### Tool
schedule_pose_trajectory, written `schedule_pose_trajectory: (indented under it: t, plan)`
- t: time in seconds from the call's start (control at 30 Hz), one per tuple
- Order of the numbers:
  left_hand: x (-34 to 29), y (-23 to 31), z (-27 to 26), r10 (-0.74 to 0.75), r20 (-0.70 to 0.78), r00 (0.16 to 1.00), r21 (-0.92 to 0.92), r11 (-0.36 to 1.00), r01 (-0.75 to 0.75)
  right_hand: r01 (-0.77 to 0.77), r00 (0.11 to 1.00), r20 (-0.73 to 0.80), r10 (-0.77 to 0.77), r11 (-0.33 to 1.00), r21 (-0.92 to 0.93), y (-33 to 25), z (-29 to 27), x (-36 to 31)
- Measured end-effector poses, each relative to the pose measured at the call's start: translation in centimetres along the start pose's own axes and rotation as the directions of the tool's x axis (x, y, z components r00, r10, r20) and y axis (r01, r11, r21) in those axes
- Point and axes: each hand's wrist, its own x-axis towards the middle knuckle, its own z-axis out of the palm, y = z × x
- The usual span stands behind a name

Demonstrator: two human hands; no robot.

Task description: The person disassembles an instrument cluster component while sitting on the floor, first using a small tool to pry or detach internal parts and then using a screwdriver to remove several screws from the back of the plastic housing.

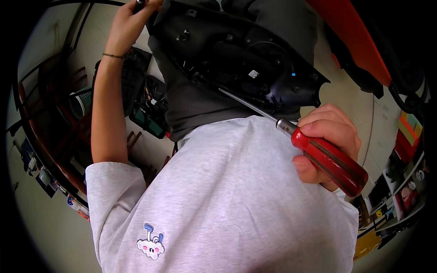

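A red-handled screwdriver [334,164] is gripped in my right hand [332,132], fingers around the handle and thumb beneath it. Its long metal shaft points up and left, and the tip lies over the near edge of a black plastic cover [236,54]. That cover rests across my lap with its ribbed inner side up, showing a white label, a small blue spot and several screw bosses. My left hand [129,25] is at the top edge of the view, beside the cover's far left corner. Its fingers are closed around a small black thing, mostly cut off by the view's edge.
On the floor to my left lie an open black tool case [136,73] and a dark green and black tool [148,120]. A light green basket [81,102] stands farther left near wooden chairs. An orange and black vehicle body [359,36] rises at the upper right.
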Motion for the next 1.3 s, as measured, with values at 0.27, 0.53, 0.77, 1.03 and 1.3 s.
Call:
schedule_pose_trajectory:
  t: [0.27,0.53,0.77,1.03,1.3]
  plan:
    - [-2.4,-0.7,2.8,0.131,-0.015,0.991,-0.143,0.981,-0.132,0.033,0.999,0.045,-0.029,0.996,-0.089,0.3,2.1,1.5]
    - [-2.6,-1.1,3.2,-0.009,0.093,0.996,0.048,0.999,0.005,0.095,0.995,0.050,-0.087,0.978,-0.184,1.2,3.8,2.6]
    - [-6.6,-4.2,3.1,-0.124,0.156,0.980,-0.148,0.978,0.147,0.077,0.980,0.193,-0.049,0.987,-0.144,-0.5,3.0,2.6]
    - [-9.1,-5.3,4.2,-0.161,0.174,0.972,-0.334,0.919,0.212,0.084,0.972,0.226,-0.057,0.990,-0.110,-1.0,3.3,2.6]
    - [-9.7,-5.7,4.9,-0.191,0.106,0.976,-0.345,0.914,0.216,0.073,0.971,0.235,-0.045,0.991,-0.111,-0.5,3.9,2.3]
